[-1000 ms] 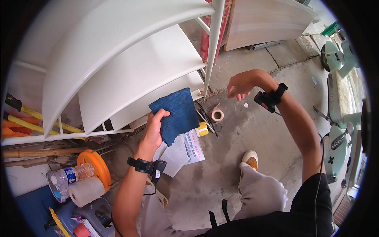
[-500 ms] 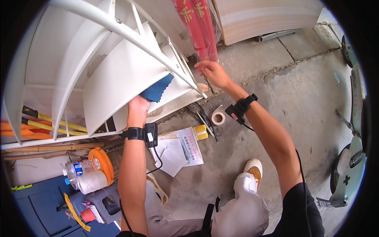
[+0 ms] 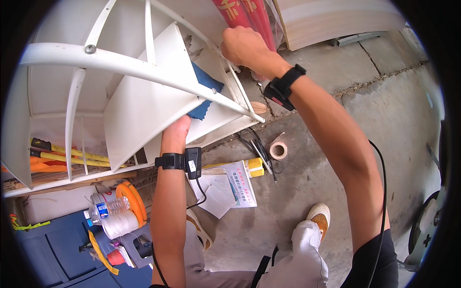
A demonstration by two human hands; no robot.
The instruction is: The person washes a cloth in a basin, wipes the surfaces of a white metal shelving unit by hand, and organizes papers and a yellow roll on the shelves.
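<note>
Left hand (image 3: pixel 177 128) reaches under a white shelf board (image 3: pixel 149 101) and meets the lower edge of the blue cloth (image 3: pixel 200 110); its fingers are hidden, so I cannot tell whether they grip. Cloth sits inside the white rack (image 3: pixel 72 125), showing on both sides of a front rail (image 3: pixel 125 66). I see the right hand (image 3: pixel 245 45) before red rolls (image 3: pixel 257 19), fingers curled under, hold unclear.
</note>
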